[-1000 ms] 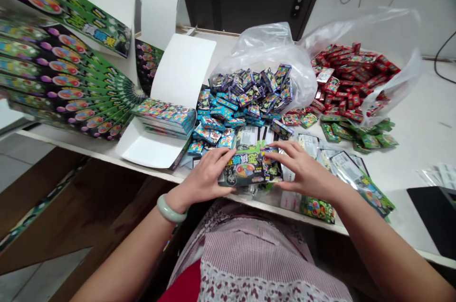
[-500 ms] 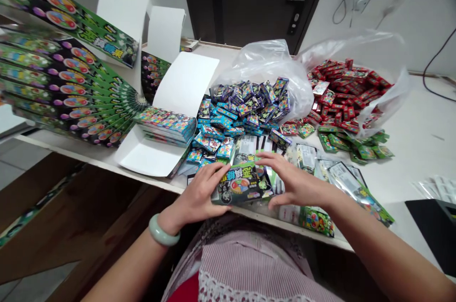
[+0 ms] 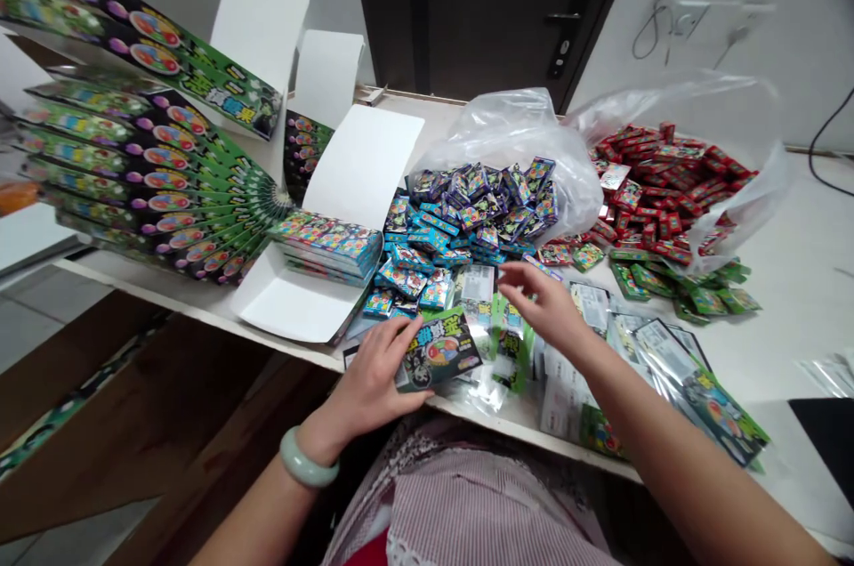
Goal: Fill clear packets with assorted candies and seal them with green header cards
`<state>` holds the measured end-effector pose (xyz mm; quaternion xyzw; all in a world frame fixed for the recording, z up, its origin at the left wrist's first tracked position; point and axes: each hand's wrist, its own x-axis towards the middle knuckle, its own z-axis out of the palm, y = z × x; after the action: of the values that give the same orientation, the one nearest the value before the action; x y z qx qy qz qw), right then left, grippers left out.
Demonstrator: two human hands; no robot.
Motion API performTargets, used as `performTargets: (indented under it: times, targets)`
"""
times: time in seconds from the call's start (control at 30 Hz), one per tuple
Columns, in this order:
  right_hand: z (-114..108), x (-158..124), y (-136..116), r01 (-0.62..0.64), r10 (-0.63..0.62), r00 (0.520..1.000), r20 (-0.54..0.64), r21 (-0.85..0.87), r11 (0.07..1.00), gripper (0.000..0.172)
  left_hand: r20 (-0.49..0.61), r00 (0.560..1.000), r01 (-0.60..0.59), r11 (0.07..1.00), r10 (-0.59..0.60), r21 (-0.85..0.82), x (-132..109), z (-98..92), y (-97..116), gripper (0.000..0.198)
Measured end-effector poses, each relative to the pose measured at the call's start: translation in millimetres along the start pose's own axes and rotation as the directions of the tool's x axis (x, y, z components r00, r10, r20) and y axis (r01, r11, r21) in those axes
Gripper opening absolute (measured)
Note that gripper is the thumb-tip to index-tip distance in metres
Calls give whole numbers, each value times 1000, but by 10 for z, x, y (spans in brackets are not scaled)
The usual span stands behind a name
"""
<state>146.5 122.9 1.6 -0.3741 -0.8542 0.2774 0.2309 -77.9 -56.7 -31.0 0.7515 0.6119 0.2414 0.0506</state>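
Observation:
My left hand (image 3: pixel 379 370) grips a dark printed candy packet (image 3: pixel 441 352) with a green top edge, thumb along its lower side and fingers at its left end. My right hand (image 3: pixel 543 303) is raised to the right of it, fingers curved and slightly apart, with nothing visible in them. Just behind those fingers lies a purple small box (image 3: pixel 543 268). Under and beside the right hand are clear-wrapped printed packets (image 3: pixel 477 286). Blue small boxes (image 3: pixel 408 281) and purple small boxes (image 3: pixel 477 188) are heaped beyond my left hand.
Red small boxes (image 3: pixel 667 192) spill from a clear plastic bag (image 3: pixel 767 165), with green small boxes (image 3: pixel 707 295) in front. An open white carton (image 3: pixel 286 303) holds stacked packets. Fanned printed cartons (image 3: pixel 200 183) fill the left. The table's front edge (image 3: pixel 294 354) runs before me.
My right hand has left the packet's right side and moved up and away, toward the small boxes. My left hand still holds the packet. The view has shifted slightly.

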Motion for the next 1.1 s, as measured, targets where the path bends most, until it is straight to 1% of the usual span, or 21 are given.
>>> performTargets:
  times: [0.03,0.07,0.13,0.2,0.3,0.37,0.47,0.57,0.63,0.7,0.73,0.8,0.87,0.97,1.03,1.1]
  targets:
    - [26,145,67,4,-8,999,-31,-150,989,29,-12,1000,7,1000,-7,-3,-8,2,-17,101]
    - [72,287,117,11,-18,999,-34,-216,976,27,-21,1000,10,1000,-10,-7,-13,1,-27,100]
    - [220,537,159,56,-55,998,10,-288,956,26,-31,999,13,1000,-13,-18,-18,-7,-32,100]
    - [403,721,140,103,-88,994,61,-308,946,30,-29,999,21,999,-22,-24,-33,-25,-35,100]
    - [614,887,93,132,-103,989,104,-328,935,33,-22,998,51,999,-51,-20,-81,-54,-69,99]
    - [663,948,87,127,-93,989,119,-320,939,29,-24,997,70,997,-71,-17,-114,-64,-107,99]
    - [602,970,100,97,-67,991,115,-276,956,24,-42,996,82,996,-83,-23,-136,-68,-157,100]
    - [444,885,111,21,-6,997,78,-195,981,20,-63,995,80,996,-82,-35,-128,-81,-185,99]
    - [326,768,128,-65,72,995,65,-107,992,19,-72,994,77,996,-80,-46,-117,-97,-195,98]
    - [219,616,158,-160,158,983,95,10,987,24,-83,994,74,996,-78,-53,-107,-109,-203,97]
    - [173,533,175,-211,198,971,130,90,973,29,-86,993,73,996,-77,-54,-103,-112,-206,97]
    - [96,364,204,-311,259,942,215,260,914,35,-89,993,70,996,-75,-52,-98,-106,-208,97]
    - [43,205,219,-386,290,915,280,399,832,37,-87,994,66,997,-69,-44,-93,-92,-206,96]
    - [9,11,208,-439,316,896,312,517,735,37,-70,996,55,998,-57,-31,-86,-64,-192,95]
    - [12,-89,185,-469,340,883,323,598,650,40,-51,997,49,999,-50,-20,-77,-46,-177,95]
    - [25,-171,156,-477,356,877,321,659,581,39,-39,999,33,999,-33,0,-65,-30,-155,96]
